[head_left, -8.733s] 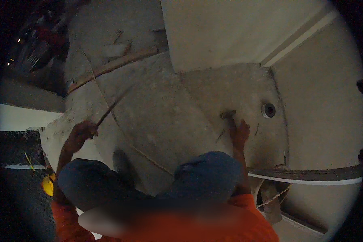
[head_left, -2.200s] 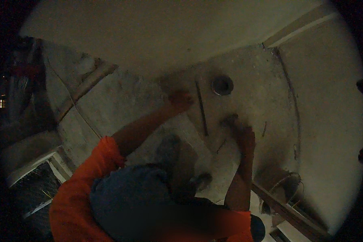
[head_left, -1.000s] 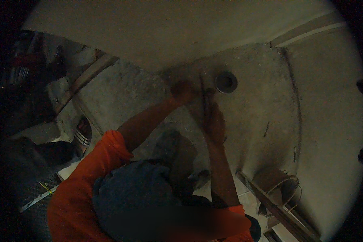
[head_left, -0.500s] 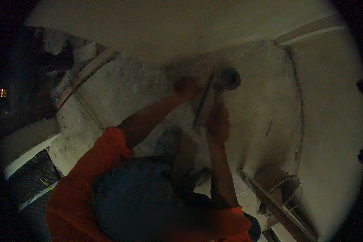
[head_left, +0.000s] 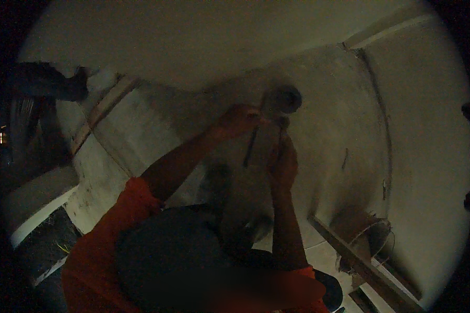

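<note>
Left hand [head_left: 240,120] clamped on dark rod [head_left: 250,148], right hand [head_left: 283,166] on hammer [head_left: 283,123] (blurred), near floor [head_left: 324,117] edge; work apparently underway, remainder unclear.

The left hand [head_left: 239,120] has come from far left of the pipe [head_left: 289,99] to near its left; the rod [head_left: 251,147] now tilts toward the pipe (away before). The right hand [head_left: 283,166] has brought the hammer [head_left: 282,125] closer below.
</note>
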### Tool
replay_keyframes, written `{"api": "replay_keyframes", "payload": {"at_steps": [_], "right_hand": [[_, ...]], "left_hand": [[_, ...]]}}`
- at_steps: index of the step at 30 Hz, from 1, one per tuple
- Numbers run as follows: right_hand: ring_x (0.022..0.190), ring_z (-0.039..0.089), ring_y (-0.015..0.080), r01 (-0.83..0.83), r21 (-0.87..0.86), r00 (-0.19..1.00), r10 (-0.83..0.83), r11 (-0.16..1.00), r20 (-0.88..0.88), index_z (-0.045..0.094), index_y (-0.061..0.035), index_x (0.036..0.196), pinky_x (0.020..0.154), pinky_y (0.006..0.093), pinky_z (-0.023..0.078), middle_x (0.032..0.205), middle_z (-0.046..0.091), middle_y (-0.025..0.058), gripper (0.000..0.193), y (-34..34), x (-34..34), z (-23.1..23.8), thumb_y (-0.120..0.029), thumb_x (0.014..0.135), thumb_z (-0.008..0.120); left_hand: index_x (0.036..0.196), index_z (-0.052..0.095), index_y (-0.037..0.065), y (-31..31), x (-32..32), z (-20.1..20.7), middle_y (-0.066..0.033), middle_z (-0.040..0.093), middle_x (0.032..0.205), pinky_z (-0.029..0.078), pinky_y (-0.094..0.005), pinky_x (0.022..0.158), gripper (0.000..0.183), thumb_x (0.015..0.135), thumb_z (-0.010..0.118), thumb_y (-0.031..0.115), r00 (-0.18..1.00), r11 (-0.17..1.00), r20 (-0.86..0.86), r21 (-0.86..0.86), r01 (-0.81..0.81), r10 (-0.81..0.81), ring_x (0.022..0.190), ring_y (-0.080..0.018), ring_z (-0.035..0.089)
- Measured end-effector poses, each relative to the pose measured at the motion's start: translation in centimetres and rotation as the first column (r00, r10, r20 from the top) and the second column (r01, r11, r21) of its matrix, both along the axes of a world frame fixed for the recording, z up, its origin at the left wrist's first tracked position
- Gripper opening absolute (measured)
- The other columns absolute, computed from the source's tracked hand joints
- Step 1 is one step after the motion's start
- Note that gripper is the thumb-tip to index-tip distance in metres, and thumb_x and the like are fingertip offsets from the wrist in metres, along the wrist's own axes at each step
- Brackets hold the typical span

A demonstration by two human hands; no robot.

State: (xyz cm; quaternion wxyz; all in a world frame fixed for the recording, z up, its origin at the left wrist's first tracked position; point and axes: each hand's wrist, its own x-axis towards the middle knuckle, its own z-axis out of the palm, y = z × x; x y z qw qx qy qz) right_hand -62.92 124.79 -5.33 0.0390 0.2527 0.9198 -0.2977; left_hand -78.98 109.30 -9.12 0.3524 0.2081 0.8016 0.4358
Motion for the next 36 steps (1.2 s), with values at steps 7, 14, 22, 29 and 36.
{"api": "replay_keyframes", "payload": {"at_steps": [7,14,22,29,36], "right_hand": [[0.125,0.050,0.0368,-0.240,0.290,0.888,0.330,0.926,-0.320,0.058,-0.0075,0.128,0.104,0.0542,0.038,0.132,0.058,0.0159,0.045,1.9,-5.2,-0.7,-0.022,0.086,0.066],[0.126,0.050,0.0345,-0.627,0.246,0.762,0.648,0.739,-0.004,0.061,-0.0122,0.127,0.107,0.0528,0.037,0.132,0.059,0.0087,0.038,3.8,-11.2,-2.8,-0.019,0.089,0.058],[0.073,0.064,0.0274,-0.567,0.588,0.656,0.748,0.577,-0.102,0.068,-0.0104,0.096,0.072,0.0491,0.047,0.084,0.064,0.0075,0.017,5.5,-12.6,-5.3,-0.018,0.084,0.059],[0.099,0.058,0.0318,-0.543,0.248,0.825,0.565,0.803,-0.024,0.071,-0.0110,0.103,0.089,0.0543,0.041,0.104,0.066,0.0121,0.029,7.0,-9.2,-5.3,-0.034,0.086,0.065],[0.114,0.051,0.0366,-0.583,0.239,0.765,0.623,0.777,-0.161,0.068,-0.0053,0.107,0.100,0.0542,0.036,0.120,0.061,0.0175,0.039,8.0,-7.9,-6.8,-0.039,0.087,0.064]], "left_hand": [[0.101,0.070,0.005,-2.1,-1.8,1.3,-0.0106,0.070,0.090,0.050,-0.0378,0.078,0.039,0.094,0.064,0.043,0.998,0.998,-0.030,0.035,0.051,-0.050,0.081,-0.0214,0.065],[0.108,0.069,0.006,-4.0,-3.7,0.9,-0.0114,0.070,0.101,0.050,-0.0379,0.085,0.034,0.099,0.059,0.037,0.996,0.997,0.049,0.016,0.070,-0.071,0.094,-0.0206,0.065],[0.106,0.065,0.009,-4.0,-3.1,-1.1,-0.0078,0.065,0.097,0.050,-0.0380,0.083,0.028,0.100,0.056,0.035,0.984,0.998,0.176,0.036,-0.042,0.036,0.090,-0.0198,0.061],[0.101,0.061,0.012,-1.0,-1.2,-1.0,-0.0042,0.059,0.090,0.049,-0.0379,0.079,0.023,0.100,0.055,0.035,0.796,0.857,0.476,0.151,-0.493,0.374,0.084,-0.0183,0.057],[0.096,0.057,0.015,-2.0,-1.9,-2.3,-0.0007,0.053,0.083,0.048,-0.0378,0.075,0.020,0.100,0.053,0.034,0.416,0.420,0.803,0.231,-0.878,0.427,0.077,-0.0167,0.052]]}}
